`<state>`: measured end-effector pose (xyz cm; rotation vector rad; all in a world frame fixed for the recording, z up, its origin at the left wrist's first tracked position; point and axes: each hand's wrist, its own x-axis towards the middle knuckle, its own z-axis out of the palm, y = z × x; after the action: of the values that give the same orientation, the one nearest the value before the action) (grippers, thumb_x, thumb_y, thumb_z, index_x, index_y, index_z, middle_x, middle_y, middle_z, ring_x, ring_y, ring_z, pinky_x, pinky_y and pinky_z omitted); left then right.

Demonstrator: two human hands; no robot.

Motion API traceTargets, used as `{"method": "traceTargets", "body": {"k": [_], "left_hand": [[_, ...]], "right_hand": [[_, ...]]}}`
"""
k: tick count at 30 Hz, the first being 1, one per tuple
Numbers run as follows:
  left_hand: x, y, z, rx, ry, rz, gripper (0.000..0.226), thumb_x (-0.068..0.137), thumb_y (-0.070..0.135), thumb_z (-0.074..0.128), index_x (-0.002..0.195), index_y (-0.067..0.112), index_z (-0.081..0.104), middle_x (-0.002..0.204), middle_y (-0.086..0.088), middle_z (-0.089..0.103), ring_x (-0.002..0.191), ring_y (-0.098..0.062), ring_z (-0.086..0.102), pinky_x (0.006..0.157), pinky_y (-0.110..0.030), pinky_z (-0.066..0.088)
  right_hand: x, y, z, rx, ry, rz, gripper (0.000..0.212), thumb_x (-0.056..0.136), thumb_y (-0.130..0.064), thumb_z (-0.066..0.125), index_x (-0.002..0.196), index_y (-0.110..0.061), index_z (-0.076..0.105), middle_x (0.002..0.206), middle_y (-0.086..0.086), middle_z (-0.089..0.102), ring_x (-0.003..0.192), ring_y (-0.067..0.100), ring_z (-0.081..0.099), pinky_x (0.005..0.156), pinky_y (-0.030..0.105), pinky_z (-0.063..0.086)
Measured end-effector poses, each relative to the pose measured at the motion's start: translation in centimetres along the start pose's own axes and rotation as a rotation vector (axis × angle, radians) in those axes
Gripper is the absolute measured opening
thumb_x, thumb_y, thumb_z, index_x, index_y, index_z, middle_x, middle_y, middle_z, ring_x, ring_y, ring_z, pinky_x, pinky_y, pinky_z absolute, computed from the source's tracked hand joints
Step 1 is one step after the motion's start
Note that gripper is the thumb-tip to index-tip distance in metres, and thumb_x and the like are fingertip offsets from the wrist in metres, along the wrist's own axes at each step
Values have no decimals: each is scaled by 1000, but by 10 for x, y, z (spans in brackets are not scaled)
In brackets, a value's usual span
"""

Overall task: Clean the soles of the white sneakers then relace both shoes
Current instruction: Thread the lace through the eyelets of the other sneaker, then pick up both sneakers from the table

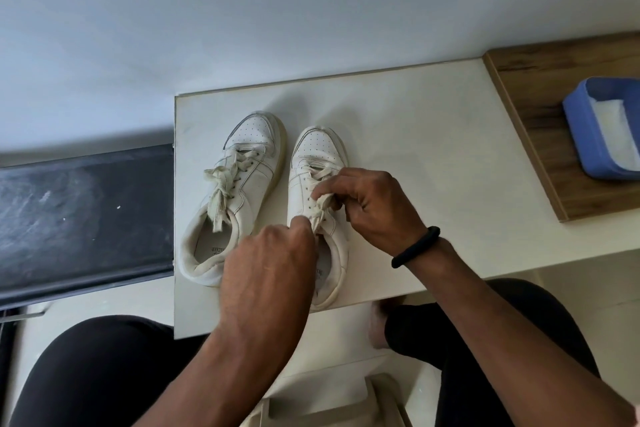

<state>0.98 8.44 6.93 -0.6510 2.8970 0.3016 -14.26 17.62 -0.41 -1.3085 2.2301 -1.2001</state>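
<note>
Two white sneakers stand side by side, toes pointing away, on a white board point(415, 135). The left sneaker point(242, 184) has its off-white lace threaded and tied in a loose bow, the ends hanging into its opening. Both hands work over the tongue of the right sneaker point(317, 156). My left hand point(270, 267) pinches one part of that shoe's lace point(320, 206) near the top eyelets. A little higher, my right hand point(374, 204), with a black band on its wrist, pinches another part of it. The heel and opening of the right sneaker are partly hidden by my left hand.
A blue plastic tub point(581, 135) with a white cloth inside sits on a wooden board point(533, 87) at the far right. A dark panel point(83, 218) lies to the left of the white board. My knees in black trousers are below, with a pale stool frame point(346, 406) between them.
</note>
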Motion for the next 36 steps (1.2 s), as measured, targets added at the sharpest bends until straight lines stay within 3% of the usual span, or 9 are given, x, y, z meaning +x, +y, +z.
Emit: {"method": "traceTargets", "body": {"k": [3, 7, 10, 15, 20, 24, 30, 34, 36], "left_hand": [[-5, 2, 7, 87, -48, -26, 21, 107, 35, 55, 94, 23, 43, 64, 6, 29, 51, -16, 36, 54, -31, 38], [-1, 4, 6, 94, -116, -52, 36, 110, 54, 30, 98, 25, 47, 77, 6, 38, 64, -16, 41, 58, -31, 33], [2, 5, 10, 134, -229, -66, 50, 109, 58, 28, 110, 22, 63, 90, 5, 41, 74, -16, 44, 61, -31, 34], [-9, -1, -17, 39, -239, -53, 59, 98, 72, 28, 112, 29, 66, 100, 8, 59, 83, -15, 63, 71, -30, 53], [-5, -18, -15, -225, 239, 89, 20, 92, 39, 67, 93, 19, 70, 82, 4, 68, 61, -21, 65, 52, -33, 50], [10, -20, 18, -210, 33, 139, 5, 94, 28, 71, 92, 23, 72, 88, 6, 60, 67, -22, 63, 57, -40, 54], [14, -10, 28, -28, -16, 142, 11, 95, 30, 69, 88, 22, 66, 92, 6, 43, 70, -15, 46, 56, -34, 44], [9, -26, 6, -195, -90, 121, 26, 103, 42, 53, 98, 26, 74, 97, 10, 57, 80, -18, 66, 72, -40, 57], [6, -41, -9, -297, 55, 81, 28, 99, 39, 54, 93, 25, 77, 89, 8, 67, 75, -24, 70, 68, -43, 58]], "right_hand": [[0, 2, 4, 121, -14, 84, 43, 82, 2, 44, 100, -12, 80, 78, -24, 62, 66, -3, 61, 66, 8, 45], [2, 2, -3, 362, -123, 314, 47, 88, 19, 47, 102, -12, 80, 75, -16, 68, 56, 1, 58, 53, 11, 43], [4, -1, -10, 423, -180, 329, 44, 89, 17, 47, 105, -7, 79, 89, -9, 68, 64, 0, 59, 55, 11, 42], [2, 0, -15, 481, -206, 367, 32, 87, -15, 54, 106, -15, 79, 96, -15, 71, 77, 14, 65, 59, 26, 48], [5, 3, -8, 368, -37, 385, 16, 89, -12, 75, 102, -20, 78, 103, -3, 75, 79, 15, 70, 63, 26, 55], [8, 3, 3, 264, 126, 383, 23, 80, -8, 81, 96, -22, 75, 105, -5, 72, 86, 16, 70, 70, 31, 60], [5, -1, 16, 9, 202, 294, 31, 75, -15, 86, 101, -21, 69, 98, -6, 65, 82, -2, 60, 69, 5, 43], [6, 0, -2, 111, 279, 420, 13, 90, -24, 73, 102, -24, 68, 95, -7, 69, 81, 10, 67, 69, 21, 53], [5, 2, -12, 141, 329, 517, 6, 96, -30, 65, 100, -26, 67, 93, -9, 69, 77, 15, 70, 71, 39, 59]]}}
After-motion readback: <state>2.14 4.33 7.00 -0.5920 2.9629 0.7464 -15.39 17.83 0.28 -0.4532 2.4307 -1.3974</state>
